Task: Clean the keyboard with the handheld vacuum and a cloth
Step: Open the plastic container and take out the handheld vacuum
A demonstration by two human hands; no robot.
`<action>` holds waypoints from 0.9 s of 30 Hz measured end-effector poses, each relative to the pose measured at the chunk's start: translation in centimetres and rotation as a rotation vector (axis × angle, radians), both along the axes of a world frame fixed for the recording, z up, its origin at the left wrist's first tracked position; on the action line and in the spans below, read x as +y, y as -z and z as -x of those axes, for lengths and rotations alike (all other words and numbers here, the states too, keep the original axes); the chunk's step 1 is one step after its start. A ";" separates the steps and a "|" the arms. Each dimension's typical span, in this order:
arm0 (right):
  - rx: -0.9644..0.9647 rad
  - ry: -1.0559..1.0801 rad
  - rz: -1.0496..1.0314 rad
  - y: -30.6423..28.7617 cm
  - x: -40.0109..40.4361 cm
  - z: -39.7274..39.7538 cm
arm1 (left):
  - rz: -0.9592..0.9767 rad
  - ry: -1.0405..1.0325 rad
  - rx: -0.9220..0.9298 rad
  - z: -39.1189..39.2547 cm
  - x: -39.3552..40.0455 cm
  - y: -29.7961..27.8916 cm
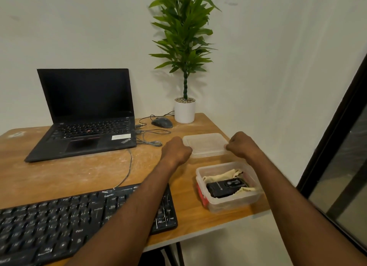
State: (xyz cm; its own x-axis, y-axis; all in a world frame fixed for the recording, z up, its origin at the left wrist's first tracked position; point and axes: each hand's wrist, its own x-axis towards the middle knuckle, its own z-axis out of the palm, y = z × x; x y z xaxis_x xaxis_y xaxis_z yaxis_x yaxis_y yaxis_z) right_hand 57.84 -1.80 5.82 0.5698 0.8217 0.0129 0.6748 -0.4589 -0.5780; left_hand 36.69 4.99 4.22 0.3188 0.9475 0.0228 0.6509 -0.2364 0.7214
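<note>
Wooden desk (83, 172), pale dusty streaks across the top, pushed into a corner of off-white walls; dark window frame (335, 126) along the right edge. Far left: open black laptop (85, 114), screen dark. Behind it to the right: grey mouse (161, 122) with looped cables, then a potted plant (184, 53) in a white pot by the wall. Near left: black keyboard (59, 224), dusty, partly under the left forearm. Near right: clear plastic container (228, 188), open, holding a black handheld vacuum (226, 187) on a cream cloth (222, 176). Just beyond it: translucent lid (205, 144) flat on the desk, left hand (175, 151) curled at its left edge, right hand (242, 146) pinching its right edge.
</note>
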 end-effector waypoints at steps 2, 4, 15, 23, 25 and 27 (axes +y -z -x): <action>-0.021 0.000 0.072 0.4 0.6 0.1 | 0.011 0.004 0.055 -0.4 0.5 0.8; -0.053 -0.008 0.129 0.8 0.9 0.2 | 0.024 0.009 0.100 -0.6 0.8 1.6; 0.028 -0.059 0.168 0.1 0.2 0.9 | 0.036 -0.019 0.169 -0.4 0.4 2.5; 0.210 0.089 -0.276 0.4 -10.4 1.2 | -0.144 0.012 -0.008 3.9 -8.7 0.3; 0.270 0.143 -0.370 1.3 -12.9 2.4 | -0.128 0.031 -0.012 4.5 -11.0 0.4; 0.340 0.160 -0.434 2.6 -14.2 3.7 | -0.048 0.059 -0.031 4.7 -12.3 0.8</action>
State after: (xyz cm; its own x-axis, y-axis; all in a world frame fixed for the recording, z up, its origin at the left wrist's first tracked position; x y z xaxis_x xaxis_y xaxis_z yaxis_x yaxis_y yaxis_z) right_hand 54.11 -15.98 3.19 0.7179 0.6849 0.1245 0.3598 -0.2120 -0.9086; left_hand 31.95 -7.29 3.43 0.3727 0.9246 0.0788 0.6120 -0.3088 0.7281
